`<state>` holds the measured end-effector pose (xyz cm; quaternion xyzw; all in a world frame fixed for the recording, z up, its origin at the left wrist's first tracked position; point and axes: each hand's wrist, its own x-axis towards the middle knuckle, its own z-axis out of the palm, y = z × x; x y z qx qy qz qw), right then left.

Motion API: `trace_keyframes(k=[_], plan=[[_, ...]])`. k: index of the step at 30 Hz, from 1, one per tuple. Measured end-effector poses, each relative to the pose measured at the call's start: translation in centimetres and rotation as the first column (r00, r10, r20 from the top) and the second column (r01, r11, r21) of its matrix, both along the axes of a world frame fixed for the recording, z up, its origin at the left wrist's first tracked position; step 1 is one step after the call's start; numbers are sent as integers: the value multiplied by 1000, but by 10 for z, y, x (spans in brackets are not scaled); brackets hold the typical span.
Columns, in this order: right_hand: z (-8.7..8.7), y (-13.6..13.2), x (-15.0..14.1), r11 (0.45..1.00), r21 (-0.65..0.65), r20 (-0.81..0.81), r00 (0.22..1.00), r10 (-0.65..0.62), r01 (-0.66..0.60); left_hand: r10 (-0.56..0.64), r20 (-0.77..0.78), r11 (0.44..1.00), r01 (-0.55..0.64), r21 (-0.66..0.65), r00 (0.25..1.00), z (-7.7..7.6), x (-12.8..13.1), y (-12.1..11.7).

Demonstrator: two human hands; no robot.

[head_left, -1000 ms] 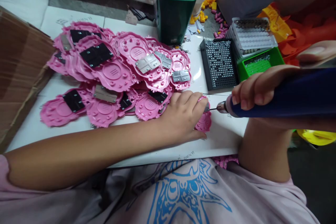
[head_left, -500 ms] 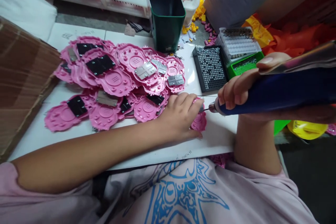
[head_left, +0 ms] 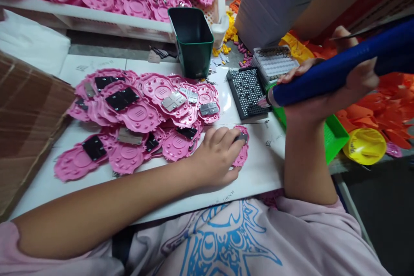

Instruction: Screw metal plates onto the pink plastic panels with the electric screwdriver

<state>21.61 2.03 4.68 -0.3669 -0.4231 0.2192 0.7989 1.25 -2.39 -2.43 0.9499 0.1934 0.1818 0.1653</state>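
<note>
In the head view, the left hand (head_left: 220, 155) holds a pink part (head_left: 242, 152) by its edge on the table (head_left: 261, 159); the right hand (head_left: 339, 98) grips a blue screwdriver (head_left: 323, 75), tip at a black tray (head_left: 252, 114), contact unclear. Lining the tip up squarely should help.

Head-worn view, forward and down
</note>
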Motion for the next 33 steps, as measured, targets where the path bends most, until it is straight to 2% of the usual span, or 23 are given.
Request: trace_keyframes(k=[3,6,8,13,17,22,28,32,33], plan=[[-2,3,-5,998,-63,-26,1000,-15,14,-19,5,1000,19,23,1000,0,-1,0],[0,1,-7,987,-156,-23,999,-35,31,-51,-20,999,51,-2,999,4,-1,1],[0,1,-7,985,-173,-5,1000,-20,18,-72,-30,997,72,-22,997,7,-1,2],[-7,6,-6,998,-65,64,998,-6,10,-128,-22,990,127,-61,992,10,0,5],[-10,7,-4,998,-58,114,993,44,-37,-93,-27,994,91,-61,995,9,0,5],[-7,7,-4,995,-93,12,999,36,-35,-42,-26,997,41,-66,999,7,0,5],[1,6,2,1000,-19,-36,999,-6,5,-15,11,998,16,-63,1000,7,0,3],[11,-8,19,992,-11,72,989,130,-129,24,-3,997,-24,-79,1000,7,0,3],[16,-14,23,978,-60,95,974,203,-198,34,-8,996,-35,-79,999,7,1,4]])
